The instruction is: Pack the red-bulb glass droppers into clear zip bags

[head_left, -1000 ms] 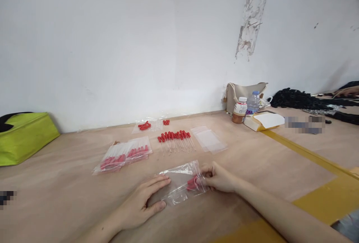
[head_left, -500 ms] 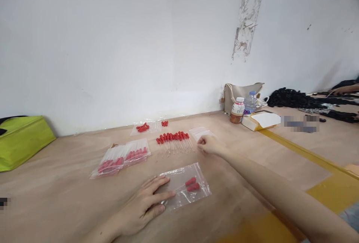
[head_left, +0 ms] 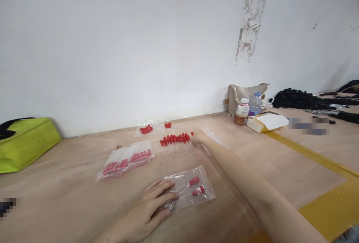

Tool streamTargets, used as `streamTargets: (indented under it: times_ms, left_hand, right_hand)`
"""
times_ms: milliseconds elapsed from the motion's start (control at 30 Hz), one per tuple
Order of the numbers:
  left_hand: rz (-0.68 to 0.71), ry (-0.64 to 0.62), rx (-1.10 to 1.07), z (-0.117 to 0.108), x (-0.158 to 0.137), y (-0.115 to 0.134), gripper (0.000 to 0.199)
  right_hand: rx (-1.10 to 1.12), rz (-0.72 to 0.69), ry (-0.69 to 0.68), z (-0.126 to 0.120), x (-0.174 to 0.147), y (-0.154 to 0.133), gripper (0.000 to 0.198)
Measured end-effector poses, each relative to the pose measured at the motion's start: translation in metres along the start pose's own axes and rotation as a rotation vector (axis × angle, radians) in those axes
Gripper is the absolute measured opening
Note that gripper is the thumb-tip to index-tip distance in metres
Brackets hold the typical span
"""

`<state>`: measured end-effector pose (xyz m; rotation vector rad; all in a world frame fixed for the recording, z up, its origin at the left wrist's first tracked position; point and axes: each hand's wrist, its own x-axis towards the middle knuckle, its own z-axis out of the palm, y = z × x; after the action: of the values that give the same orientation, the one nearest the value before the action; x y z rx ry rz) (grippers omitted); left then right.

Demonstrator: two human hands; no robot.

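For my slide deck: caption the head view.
Left hand pins a clear bag; right hand reaches the red-bulbed droppers.

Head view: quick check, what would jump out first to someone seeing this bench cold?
The row of red-bulbed droppers at mid-table, with the right hand reaching to its right end. Nearer, the left hand lies flat on a clear zip bag with two droppers inside. Two filled bags lie to the left, and a lime-green bag sits at the far left by the wall.
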<state>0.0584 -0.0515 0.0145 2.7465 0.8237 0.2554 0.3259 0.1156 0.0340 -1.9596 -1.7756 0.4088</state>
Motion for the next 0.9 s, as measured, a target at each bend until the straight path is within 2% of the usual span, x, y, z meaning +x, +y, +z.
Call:
streamTargets:
  times_ms: [133,200,300,367,433,533,667,733,900]
  left_hand:
    - [0.011,0.025,-0.009,0.000,0.001,0.000,0.037]
    - [0.015,0.036,-0.015,0.000,0.002,-0.001,0.038]
    - [0.009,0.024,-0.004,0.000,0.002,-0.002,0.039]
    - [0.009,0.019,0.000,0.001,0.002,-0.003,0.040]
    - [0.013,0.026,-0.005,0.002,0.002,-0.005,0.040]
    - [0.014,0.024,-0.011,0.004,0.002,-0.008,0.039]
    - [0.010,0.026,-0.013,0.004,0.002,-0.008,0.038]
    - [0.008,0.025,-0.014,0.003,0.002,-0.007,0.037]
    - [-0.005,0.002,-0.008,0.001,0.003,-0.004,0.037]
  right_hand:
    - [0.172,-0.010,0.054,-0.023,-0.039,0.016,0.050]
    - [0.282,-0.026,0.062,-0.030,-0.069,0.033,0.051]
    - [0.832,-0.021,0.079,-0.028,-0.111,0.057,0.045]
    - [1.045,0.008,0.099,-0.022,-0.131,0.067,0.044]
    - [1.162,0.038,0.132,-0.015,-0.143,0.070,0.047]
    - [1.263,0.072,0.156,-0.003,-0.151,0.066,0.049]
    - [1.308,0.055,0.077,0.006,-0.157,0.060,0.051]
    - [1.310,0.047,0.080,0.006,-0.157,0.061,0.051]
    - [1.267,0.040,0.292,-0.004,-0.151,0.076,0.045]
